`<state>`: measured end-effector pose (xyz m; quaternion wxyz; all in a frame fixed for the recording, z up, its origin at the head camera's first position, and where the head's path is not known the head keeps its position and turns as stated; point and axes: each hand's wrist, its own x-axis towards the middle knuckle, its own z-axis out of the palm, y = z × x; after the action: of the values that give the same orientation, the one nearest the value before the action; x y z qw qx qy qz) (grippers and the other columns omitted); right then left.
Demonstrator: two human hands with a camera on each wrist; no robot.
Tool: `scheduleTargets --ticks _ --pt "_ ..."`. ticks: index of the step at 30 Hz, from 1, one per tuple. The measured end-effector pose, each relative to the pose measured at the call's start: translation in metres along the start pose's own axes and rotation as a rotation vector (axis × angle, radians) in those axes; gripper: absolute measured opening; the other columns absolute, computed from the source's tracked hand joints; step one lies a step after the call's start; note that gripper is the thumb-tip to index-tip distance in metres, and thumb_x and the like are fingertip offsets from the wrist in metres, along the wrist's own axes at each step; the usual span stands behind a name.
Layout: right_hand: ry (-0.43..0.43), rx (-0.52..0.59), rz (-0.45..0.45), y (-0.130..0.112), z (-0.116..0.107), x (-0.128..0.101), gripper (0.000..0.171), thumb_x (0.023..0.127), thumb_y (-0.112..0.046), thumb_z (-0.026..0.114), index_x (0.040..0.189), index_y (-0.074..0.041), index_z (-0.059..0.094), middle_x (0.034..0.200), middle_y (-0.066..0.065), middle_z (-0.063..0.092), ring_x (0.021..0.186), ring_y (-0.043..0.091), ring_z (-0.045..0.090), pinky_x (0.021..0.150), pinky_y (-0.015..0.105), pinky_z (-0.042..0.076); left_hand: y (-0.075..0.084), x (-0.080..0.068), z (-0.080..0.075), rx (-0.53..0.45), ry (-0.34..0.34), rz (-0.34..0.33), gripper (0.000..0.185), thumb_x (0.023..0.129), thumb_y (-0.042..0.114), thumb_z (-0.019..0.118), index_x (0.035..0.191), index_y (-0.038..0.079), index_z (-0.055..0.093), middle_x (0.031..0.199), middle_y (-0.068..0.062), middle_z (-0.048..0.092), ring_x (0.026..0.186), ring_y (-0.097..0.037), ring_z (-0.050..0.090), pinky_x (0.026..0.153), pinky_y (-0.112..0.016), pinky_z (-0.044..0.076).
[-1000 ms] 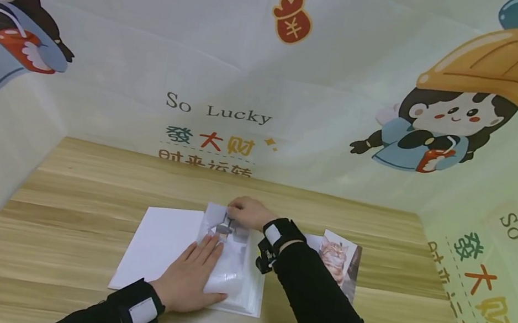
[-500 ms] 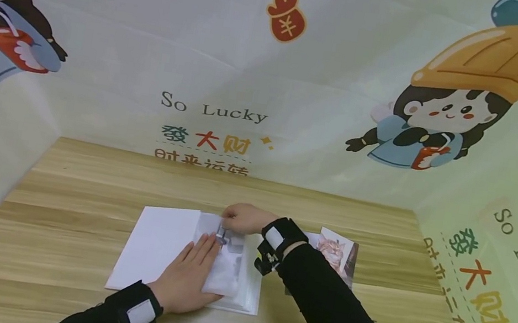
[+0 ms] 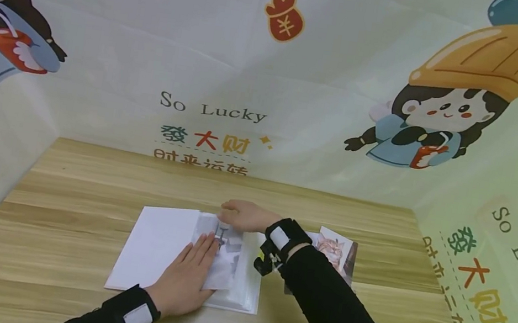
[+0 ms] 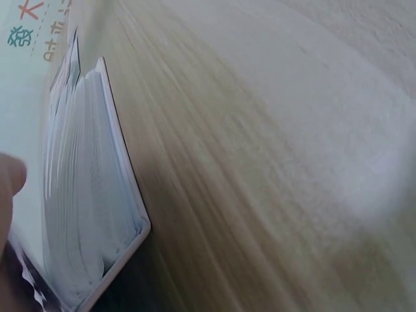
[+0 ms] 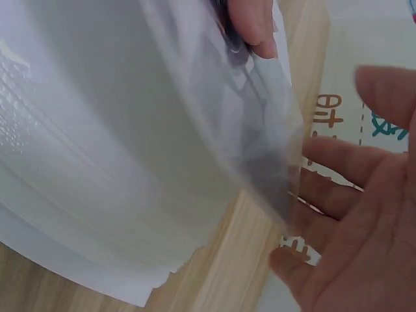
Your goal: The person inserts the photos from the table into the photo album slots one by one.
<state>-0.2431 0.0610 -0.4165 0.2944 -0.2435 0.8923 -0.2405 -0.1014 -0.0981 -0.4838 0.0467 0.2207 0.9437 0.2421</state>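
An open white album (image 3: 151, 246) lies on the wooden table (image 3: 86, 175). My left hand (image 3: 189, 274) lies flat on a clear plastic sleeve page (image 3: 225, 271), its fingers straight. A small dark picture (image 3: 223, 239) shows just past those fingertips. At the page's far edge my right hand (image 3: 243, 216) touches the sleeve. In the right wrist view that hand (image 5: 351, 214) is spread open with straight fingers against the edge of the translucent sheet (image 5: 195, 97), and a left fingertip (image 5: 250, 23) presses the sheet from above. The left wrist view shows the album's stacked page edges (image 4: 84, 195).
A cat photo (image 3: 333, 251) lies on the table right of the album, partly behind my right forearm. Printed cartoon backdrop walls (image 3: 272, 74) enclose the table at the back and on both sides. Bare wood (image 4: 260, 162) stretches around the album.
The clear sleeve page, raised at its far edge a second ago, has come down flatter onto the album. My right hand shifted slightly left with it. My left hand stayed flat.
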Motion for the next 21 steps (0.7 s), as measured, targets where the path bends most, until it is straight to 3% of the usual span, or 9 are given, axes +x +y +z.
scheduleTargets --ticks 7,11,14,21 --pt "0.236 0.183 0.056 0.029 -0.005 0.001 0.057 0.108 -0.036 0.041 0.151 0.000 0.039 0.156 0.019 0.040 0.145 0.036 0.037 0.118 0.048 0.033 -0.002 -0.005 -0.011 -0.046 0.111 -0.031 0.071 0.091 0.012 0.064 0.149 -0.014 0.032 0.156 -0.031 0.034 0.146 -0.043 0.031 0.118 -0.055 0.028" --pt "0.275 0.255 0.084 0.040 -0.012 -0.008 0.059 0.108 -0.037 0.039 0.153 0.001 0.035 0.157 0.020 0.038 0.145 0.038 0.036 0.118 0.050 0.031 -0.004 -0.013 -0.028 -0.140 0.183 -0.078 0.068 0.094 0.013 0.061 0.150 -0.011 0.032 0.154 -0.030 0.038 0.143 -0.043 0.037 0.115 -0.056 0.033" --pt "0.288 0.243 0.099 0.052 -0.018 -0.018 0.059 0.109 -0.034 0.038 0.153 0.005 0.033 0.157 0.024 0.037 0.145 0.040 0.036 0.118 0.050 0.031 -0.009 -0.021 -0.045 -0.254 0.204 -0.117 0.068 0.096 0.014 0.059 0.153 -0.008 0.028 0.154 -0.030 0.038 0.142 -0.044 0.039 0.113 -0.058 0.035" --pt "0.319 0.199 0.198 0.095 -0.032 -0.037 0.061 0.108 -0.029 0.038 0.151 0.012 0.028 0.156 0.031 0.032 0.145 0.044 0.033 0.119 0.051 0.029 -0.025 -0.038 -0.073 -0.485 0.199 -0.164 0.068 0.097 0.004 0.057 0.153 -0.011 0.021 0.148 -0.035 0.042 0.129 -0.046 0.051 0.105 -0.056 0.043"
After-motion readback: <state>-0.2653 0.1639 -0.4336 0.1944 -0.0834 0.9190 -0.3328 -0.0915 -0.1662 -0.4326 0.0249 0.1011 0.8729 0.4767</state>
